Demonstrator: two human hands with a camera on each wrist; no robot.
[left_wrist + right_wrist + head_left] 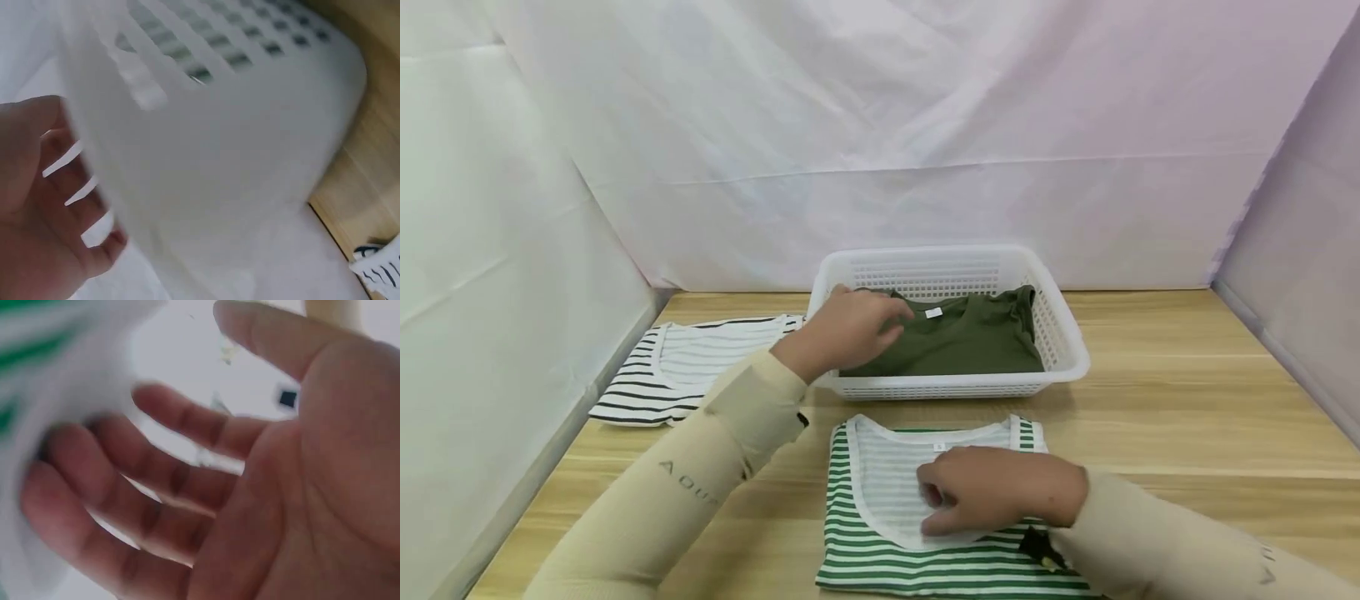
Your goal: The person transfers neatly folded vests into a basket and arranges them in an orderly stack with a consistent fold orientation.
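Note:
A white plastic basket stands against the back curtain with a folded dark green garment inside, a white label at its neckline. Over the basket's left side hovers my left hand, fingers loosely bent and holding nothing. In the left wrist view that hand appears beside the basket's rim. A folded green-and-white striped shirt lies in front of the basket. My right hand is over its neckline, fingers relaxed. The right wrist view has its fingertips right at the white cloth, with nothing gripped.
A folded black-and-white striped shirt lies on the wooden table to the left of the basket. White curtains close off the back and both sides.

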